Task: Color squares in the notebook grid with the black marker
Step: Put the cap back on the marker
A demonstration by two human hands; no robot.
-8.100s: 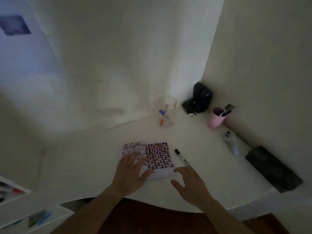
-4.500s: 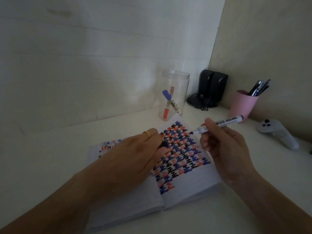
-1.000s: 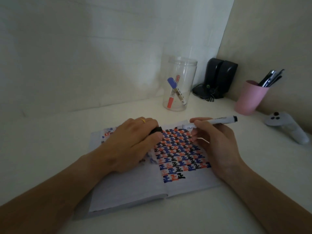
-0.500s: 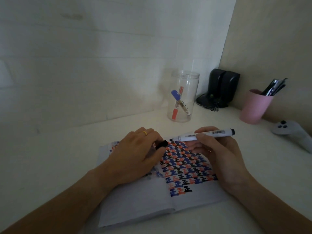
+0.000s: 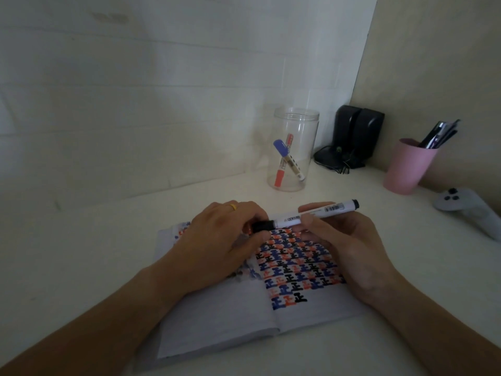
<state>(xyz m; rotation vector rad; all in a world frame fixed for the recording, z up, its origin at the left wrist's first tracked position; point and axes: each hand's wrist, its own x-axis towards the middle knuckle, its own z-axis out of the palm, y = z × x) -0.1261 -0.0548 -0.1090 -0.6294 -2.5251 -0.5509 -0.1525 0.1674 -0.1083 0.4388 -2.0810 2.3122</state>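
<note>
An open notebook [image 5: 225,318] lies on the white desk, its right page partly filled with a black, blue and orange pattern of coloured squares [image 5: 295,263]. My right hand [image 5: 349,248] holds the white barrel of the black marker [image 5: 311,214] level above the top of the page. My left hand [image 5: 219,242] rests on the left page and pinches the marker's black cap [image 5: 261,226], which sits on the marker's tip end.
A clear jar [image 5: 292,150] with a blue and a red marker stands behind the notebook. Black speakers [image 5: 355,134] sit in the corner, a pink cup [image 5: 406,166] of pens to their right, and a white controller [image 5: 466,207] at the far right.
The marker was uncapped earlier, with the cap in my left hand. In the last half second the tip and the cap have come together above the page.
</note>
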